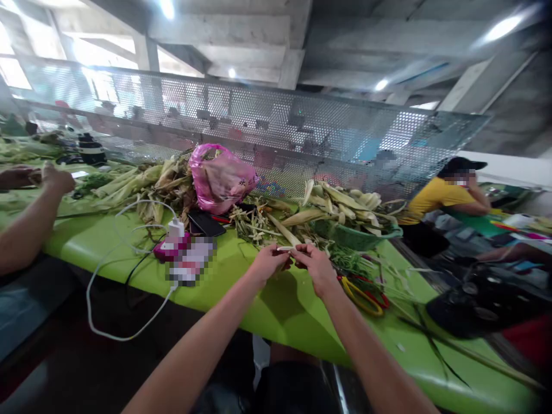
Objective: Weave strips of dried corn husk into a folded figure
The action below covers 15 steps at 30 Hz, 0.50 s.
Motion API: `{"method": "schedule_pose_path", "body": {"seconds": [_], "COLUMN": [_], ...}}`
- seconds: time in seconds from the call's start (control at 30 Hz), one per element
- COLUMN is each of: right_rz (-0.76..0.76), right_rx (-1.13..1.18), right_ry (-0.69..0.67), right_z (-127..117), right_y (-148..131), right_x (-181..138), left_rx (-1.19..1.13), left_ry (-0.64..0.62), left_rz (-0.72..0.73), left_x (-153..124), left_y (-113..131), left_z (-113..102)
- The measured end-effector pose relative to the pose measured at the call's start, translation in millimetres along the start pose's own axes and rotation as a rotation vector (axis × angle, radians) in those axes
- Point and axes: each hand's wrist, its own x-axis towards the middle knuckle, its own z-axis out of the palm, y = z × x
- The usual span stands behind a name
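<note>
Both my hands meet above the front part of the green tabletop (241, 276). Between their fingertips is a narrow pale strip of corn husk (284, 249). My left hand (271, 262) pinches its left end, and my right hand (314, 265) has thumb and fingers closed on the right end. Just behind them lie a longer dry husk (282, 229) and a scatter of small, pale green husk pieces (254, 225). Scissors with yellow handles (361, 298) rest right of my right hand, near leafy green stems (351, 261) and a partly hidden red handle.
A green basket (357, 234) heaped with husks stands back right. Behind left are a pink plastic bag (222, 181) and a husk pile (161, 181). A purple power strip (166, 248), phones and a looping white cable (90, 293) lie left. Another person's hands (56, 178) work far left.
</note>
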Motion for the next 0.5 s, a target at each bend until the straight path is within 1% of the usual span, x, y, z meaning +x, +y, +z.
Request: {"method": "schedule_pose_path", "body": {"seconds": [0.1, 0.2, 0.37, 0.5], "right_rz": [-0.021, -0.032, -0.034, -0.033], "right_rx": [0.049, 0.083, 0.125, 0.163], "right_ry": [0.034, 0.033, 0.039, 0.097], "right_z": [5.1, 5.8, 2.2, -3.2], "right_y": [12.8, 18.2, 17.4, 19.2], "right_x": [-14.2, -23.0, -25.1, -22.2], "left_rx": [0.022, 0.06, 0.154, 0.247], "left_ry": [-0.004, -0.022, -0.002, 0.024], "left_rz": [-0.012, 0.006, 0.081, 0.116], "left_x": [-21.7, -33.1, -32.6, -32.3], "left_y": [-7.0, -12.9, -22.9, -25.3], "left_z": [-8.4, -15.2, -16.2, -15.7]}}
